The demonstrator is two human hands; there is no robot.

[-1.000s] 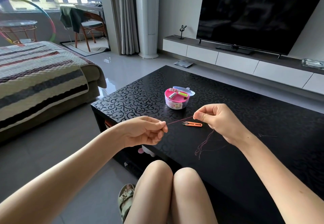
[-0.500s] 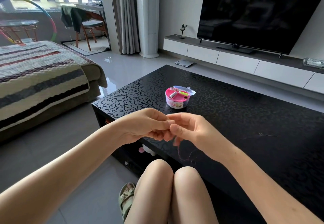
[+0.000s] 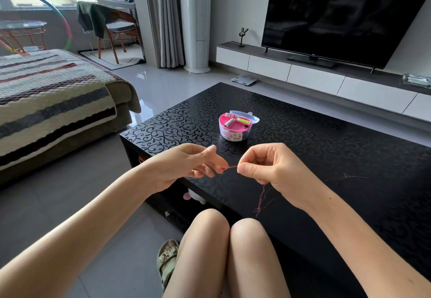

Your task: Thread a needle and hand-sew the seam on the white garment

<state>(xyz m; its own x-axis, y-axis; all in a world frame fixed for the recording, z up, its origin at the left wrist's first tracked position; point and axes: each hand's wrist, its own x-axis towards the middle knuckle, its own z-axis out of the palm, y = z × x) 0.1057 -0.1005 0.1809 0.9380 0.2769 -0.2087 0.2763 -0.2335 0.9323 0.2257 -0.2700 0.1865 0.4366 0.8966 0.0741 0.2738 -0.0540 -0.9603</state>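
We see a short stretch of red thread (image 3: 230, 167) held level in the air between two bare hands, just above the near edge of a black worktop (image 3: 326, 139) with a scroll pattern. The left hand (image 3: 186, 167) pinches one end of it at its fingertips, with the forefinger lifted straighter above. The right hand (image 3: 268, 169) is curled and nips the thread between thumb and forefinger; the loose remainder dangles below that hand, its end frayed. The hands are near each other but apart. Farther back on the worktop stands a round pink sewing box (image 3: 234, 127) with spools inside and its clear lid lying open behind it. Well to the right lies a thin needle-like sliver (image 3: 356, 176), too small for us to name for certain. Bare knees (image 3: 228, 239) show below, a striped sofa cover (image 3: 53, 101) at left, and a dark television (image 3: 338, 13) behind.
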